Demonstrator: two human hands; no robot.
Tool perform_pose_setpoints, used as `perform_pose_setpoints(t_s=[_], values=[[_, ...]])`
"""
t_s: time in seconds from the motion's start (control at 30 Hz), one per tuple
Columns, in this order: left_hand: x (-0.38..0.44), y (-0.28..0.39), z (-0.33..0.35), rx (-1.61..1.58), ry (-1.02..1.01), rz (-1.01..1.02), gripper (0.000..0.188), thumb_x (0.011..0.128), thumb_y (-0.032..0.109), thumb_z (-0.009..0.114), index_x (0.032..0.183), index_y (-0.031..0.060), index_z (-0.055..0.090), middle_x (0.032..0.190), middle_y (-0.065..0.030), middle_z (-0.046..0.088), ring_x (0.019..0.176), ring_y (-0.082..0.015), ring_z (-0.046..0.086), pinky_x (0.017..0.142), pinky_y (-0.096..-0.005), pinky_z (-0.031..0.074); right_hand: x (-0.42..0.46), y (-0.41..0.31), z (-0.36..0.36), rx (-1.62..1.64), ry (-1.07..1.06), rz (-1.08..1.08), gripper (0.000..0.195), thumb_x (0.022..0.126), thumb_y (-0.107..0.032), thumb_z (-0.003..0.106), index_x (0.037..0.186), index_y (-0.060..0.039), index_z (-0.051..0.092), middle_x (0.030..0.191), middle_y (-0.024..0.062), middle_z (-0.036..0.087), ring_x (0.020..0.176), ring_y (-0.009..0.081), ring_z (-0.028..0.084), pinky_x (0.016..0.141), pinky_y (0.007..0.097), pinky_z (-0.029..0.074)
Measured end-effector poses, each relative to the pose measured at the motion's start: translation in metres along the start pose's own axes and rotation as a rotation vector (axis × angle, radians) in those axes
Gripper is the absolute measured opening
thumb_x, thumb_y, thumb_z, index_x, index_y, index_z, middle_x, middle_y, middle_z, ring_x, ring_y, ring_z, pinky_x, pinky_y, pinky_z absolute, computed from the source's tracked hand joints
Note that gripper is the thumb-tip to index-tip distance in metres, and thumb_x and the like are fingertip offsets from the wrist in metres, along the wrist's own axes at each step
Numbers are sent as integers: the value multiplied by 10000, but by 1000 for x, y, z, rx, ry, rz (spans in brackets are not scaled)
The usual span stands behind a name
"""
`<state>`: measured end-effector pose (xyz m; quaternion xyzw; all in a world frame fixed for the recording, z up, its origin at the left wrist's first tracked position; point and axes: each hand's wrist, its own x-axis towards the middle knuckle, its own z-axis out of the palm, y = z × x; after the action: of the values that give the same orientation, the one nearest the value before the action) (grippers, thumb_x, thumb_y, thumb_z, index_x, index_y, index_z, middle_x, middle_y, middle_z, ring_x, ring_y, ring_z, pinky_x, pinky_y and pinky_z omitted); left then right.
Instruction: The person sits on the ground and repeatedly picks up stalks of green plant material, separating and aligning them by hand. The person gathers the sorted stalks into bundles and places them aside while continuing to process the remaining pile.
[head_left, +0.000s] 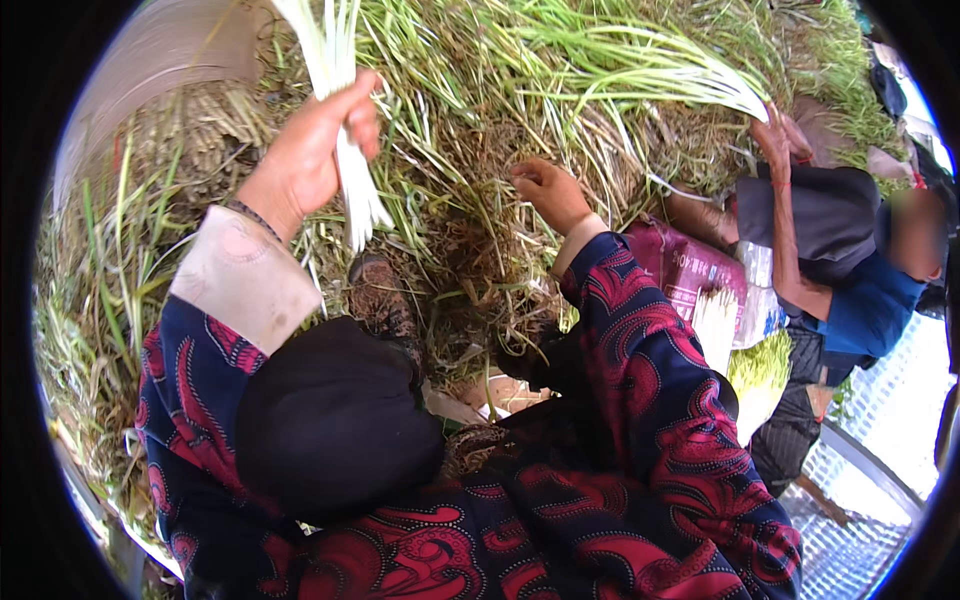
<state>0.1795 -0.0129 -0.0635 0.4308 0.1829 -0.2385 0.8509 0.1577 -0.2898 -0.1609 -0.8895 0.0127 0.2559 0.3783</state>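
My left hand (315, 154) grips a small bunch of long stalks with white lower stems (358, 196), probably garlic chives or a similar plant. The white ends hang below my fist, and the paler green tops run out past the upper edge of the view. My right hand (553, 193) hovers above the littered ground, its fingers loosely curled, with a gap between thumb and fingers. I see nothing held in it. Loose leaves and dry stalks (465, 217) lie below and between both hands.
At the right, another person (870, 300) holds a bunch of stalks (705, 75). A purple printed sack (675, 259) lies beside my right sleeve, near piled yellow-green stalks (757, 371). My shoe (382, 300) rests on the litter. Green leaves (465, 45) spread across the far ground.
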Motion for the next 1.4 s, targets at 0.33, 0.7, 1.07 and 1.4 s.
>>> perform_pose_setpoints(t_s=[0.33, 0.7, 1.07, 1.4], values=[[27, -63, -4, -15, 134, -339, 160, 827, 221, 459, 921, 92, 449, 566, 53, 366, 509, -52, 380, 474, -193, 364, 33, 15, 44, 4, 35, 21, 381, 769, -386, 463, 965, -65, 522, 932, 156, 545, 862, 309, 513, 751, 361, 398], [18, -84, -4, -12, 111, -306, 219, 791, 182, 519, 963, 52, 477, 708, 5, 480, 575, -67, 447, 489, -171, 387, -24, -8, 37, 81, 105, 37, 230, 699, -264, 565, 844, -86, 554, 767, 135, 564, 704, 275, 546, 631, 330, 429], [-15, -81, -11, 152, 158, -251, 200, 710, 161, 624, 843, 53, 522, 663, 11, 503, 510, -38, 428, 398, -154, 361, -73, -88, 43, 60, 209, -527, 93, 677, -105, 547, 755, -57, 535, 731, 116, 541, 698, 283, 532, 613, 336, 426], [-13, -78, -13, 235, 129, -228, 138, 716, 126, 599, 811, 106, 501, 705, 40, 482, 559, -38, 439, 451, -168, 348, -65, -44, 62, 178, -43, -509, 232, 697, -248, 573, 830, -59, 554, 768, 135, 506, 804, 281, 483, 715, 356, 394]])
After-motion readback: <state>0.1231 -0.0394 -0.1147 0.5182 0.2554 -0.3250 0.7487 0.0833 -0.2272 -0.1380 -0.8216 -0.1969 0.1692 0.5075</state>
